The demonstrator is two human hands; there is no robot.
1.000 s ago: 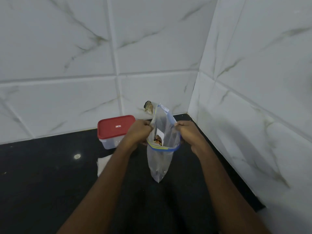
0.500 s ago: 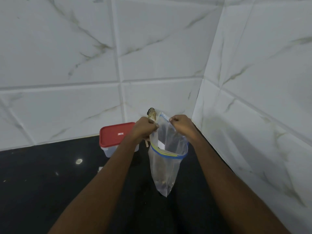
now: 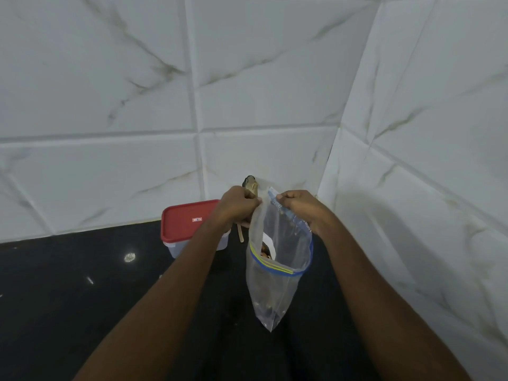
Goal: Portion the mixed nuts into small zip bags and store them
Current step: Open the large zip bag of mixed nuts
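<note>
A clear zip bag [image 3: 277, 287] with a blue and yellow zip strip hangs above the black counter [image 3: 82, 298], its mouth open towards me. A few nuts [image 3: 266, 307] lie in its bottom corner. My left hand [image 3: 236, 206] pinches the raised far edge of the bag on the left and also grips a wooden spoon [image 3: 250, 185], whose bowl sticks up above the fist. My right hand [image 3: 299, 207] pinches the same edge on the right. Something brown and white shows through the bag's mouth; I cannot tell what it is.
A plastic container with a red lid [image 3: 189, 221] stands on the counter against the back wall, just left of my left hand. White marble-look tiled walls meet in a corner [image 3: 330, 166] behind and to the right of the bag.
Both hands have moved from the sides of the bag's mouth up to its far edge and closer together. The bag now hangs longer below them.
</note>
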